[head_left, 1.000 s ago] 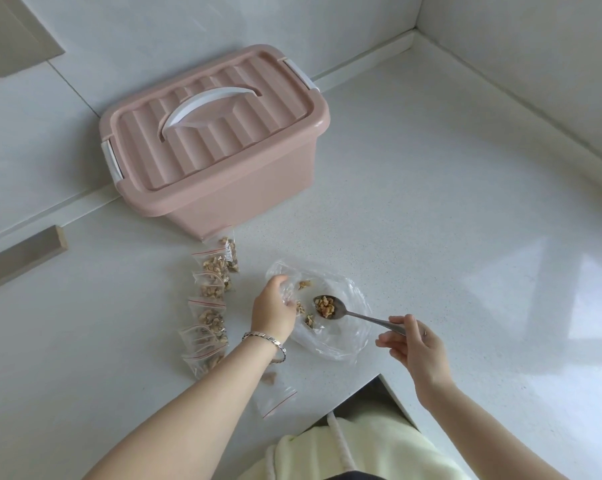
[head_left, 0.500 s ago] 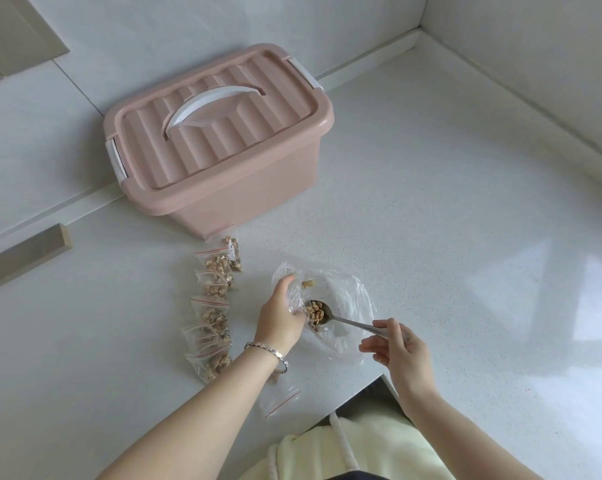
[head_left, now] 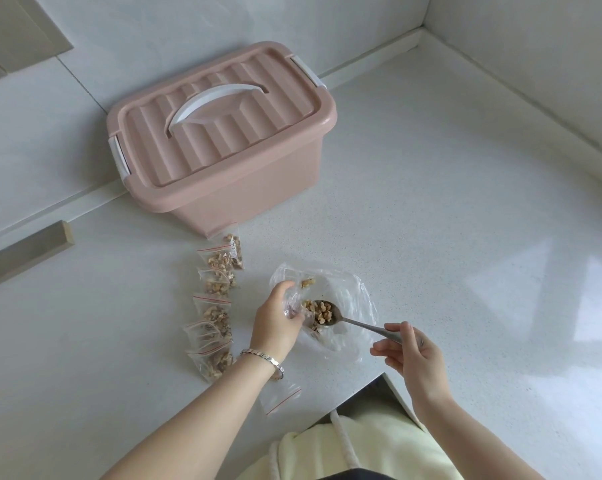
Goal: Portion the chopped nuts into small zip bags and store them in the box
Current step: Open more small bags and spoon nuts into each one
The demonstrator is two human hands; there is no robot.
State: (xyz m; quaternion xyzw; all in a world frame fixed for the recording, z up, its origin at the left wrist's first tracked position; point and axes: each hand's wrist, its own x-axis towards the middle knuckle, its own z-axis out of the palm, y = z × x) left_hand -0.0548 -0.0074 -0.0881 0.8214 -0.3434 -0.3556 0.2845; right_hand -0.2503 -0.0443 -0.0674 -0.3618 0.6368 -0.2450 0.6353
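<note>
My left hand (head_left: 275, 320) pinches a small clear zip bag (head_left: 294, 304) open, held over a larger clear plastic bag (head_left: 353, 306) with a few chopped nuts in it. My right hand (head_left: 408, 355) grips the handle of a metal spoon (head_left: 356, 323). Its bowl, heaped with chopped nuts (head_left: 322, 311), sits at the small bag's mouth. Several filled small zip bags (head_left: 216, 303) lie in a row to the left. An empty zip bag (head_left: 280, 396) lies under my left wrist. The pink storage box (head_left: 223, 140) stands behind with its lid shut.
The white counter (head_left: 448, 237) runs into a corner at the back right, with walls behind and to the right. The counter's front edge has a notch near my body. A beige strip (head_left: 25, 249) lies at the left edge.
The spoon with its nuts moved left from the middle of the large bag to the mouth of the small bag. My right hand followed it leftward. The left hand stayed put.
</note>
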